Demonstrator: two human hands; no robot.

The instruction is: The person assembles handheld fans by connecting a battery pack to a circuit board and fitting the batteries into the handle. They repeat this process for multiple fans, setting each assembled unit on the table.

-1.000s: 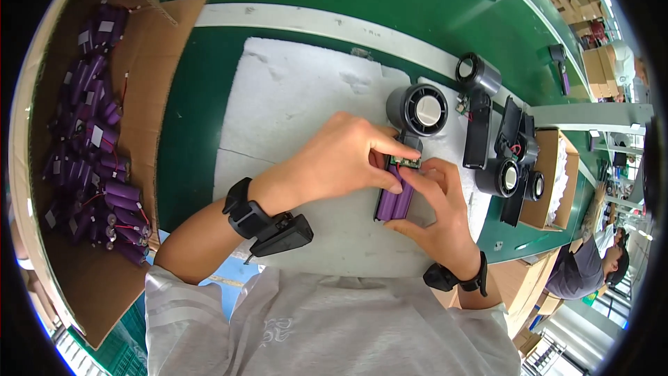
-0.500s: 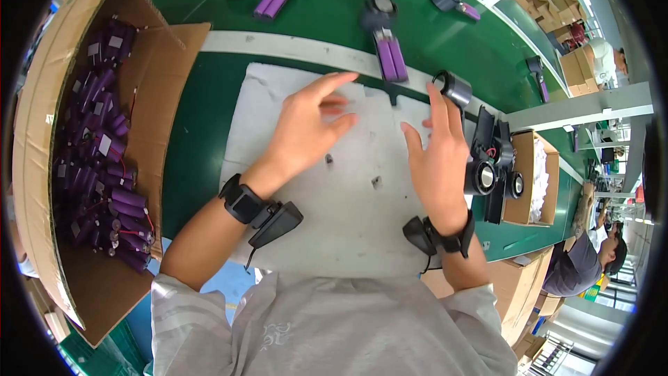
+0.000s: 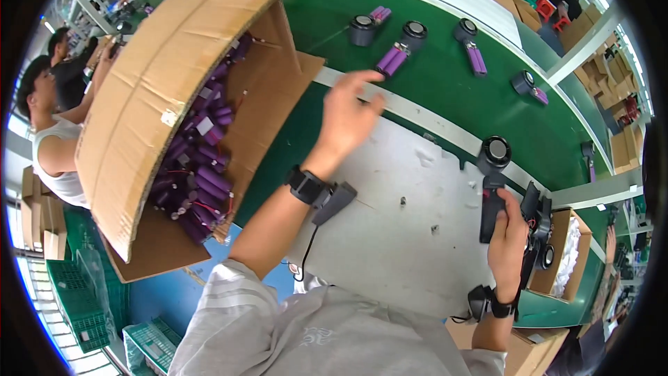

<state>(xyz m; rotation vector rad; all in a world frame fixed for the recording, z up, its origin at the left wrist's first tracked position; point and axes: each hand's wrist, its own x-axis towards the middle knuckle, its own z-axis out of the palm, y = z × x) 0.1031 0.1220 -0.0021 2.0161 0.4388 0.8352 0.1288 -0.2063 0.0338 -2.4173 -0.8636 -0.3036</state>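
Note:
My right hand (image 3: 508, 240) is at the right edge of a pale work mat (image 3: 390, 237), its fingers and thumb closed on the flat black handle of a round-headed device (image 3: 492, 209). The device's head has a silvery ring and points away from me. My left hand (image 3: 350, 117) hangs over the mat's far left corner with nothing in it, fingers curved and apart from the thumb. Just beyond its fingertips, a round black head with purple battery cells (image 3: 393, 60) lies on the green belt (image 3: 445, 108).
A large cardboard box (image 3: 278, 122) of wired purple battery cells (image 3: 202, 167) stands tilted at my left. More round-headed units (image 3: 475, 58) lie along the belt. Black shells (image 3: 536, 223) and a small carton (image 3: 581, 264) with white contents sit at the right. A person (image 3: 59, 139) works beyond the box.
My view has turned left. My right hand, empty before, has closed on the black device's handle. My left hand has reached out toward the belt.

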